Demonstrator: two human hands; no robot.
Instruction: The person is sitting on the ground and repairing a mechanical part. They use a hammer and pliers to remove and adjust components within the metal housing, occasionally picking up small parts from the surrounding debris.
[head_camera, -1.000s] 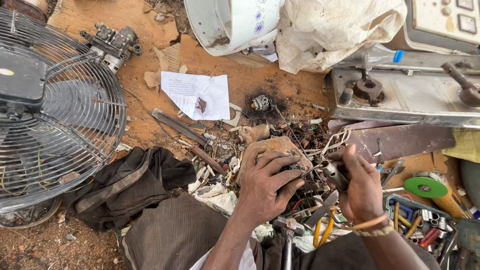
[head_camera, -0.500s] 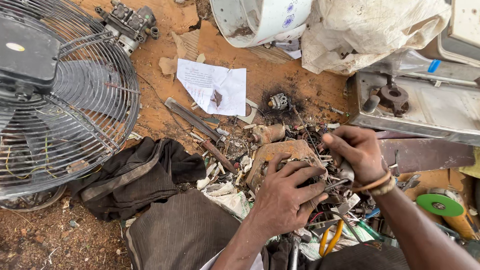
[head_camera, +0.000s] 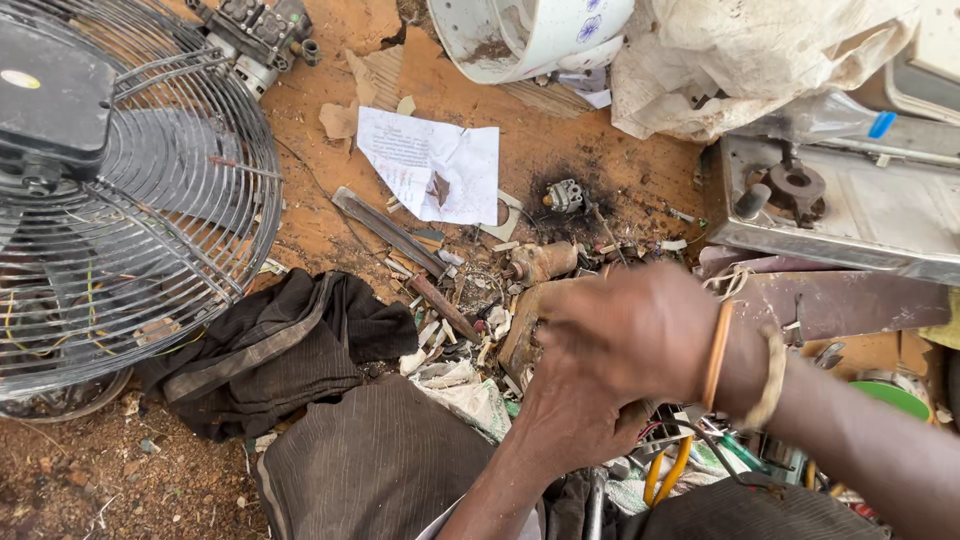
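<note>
My right hand (head_camera: 630, 335) reaches in from the right, two bands on its wrist, and lies across my left hand (head_camera: 570, 435), covering most of it. Both hands close around a rusty brown metal part (head_camera: 520, 335) on a pile of scrap bits and wires; the right fingers curl over its left edge. A smaller rusty cylinder (head_camera: 545, 262) lies just beyond the part. What sits under the palms is hidden.
A big wire-caged fan (head_camera: 120, 220) fills the left. A black cloth (head_camera: 280, 350) lies beside my knee, with a white paper (head_camera: 430, 170), a flat metal bar (head_camera: 390, 232) and a small carburettor (head_camera: 565, 195) beyond. A metal tray (head_camera: 850, 230) stands right; yellow-handled pliers (head_camera: 665, 470) lie below my hands.
My right hand has swung left from beside the rusty part to lie over my left hand and the part. The view has moved closer and shifted left.
</note>
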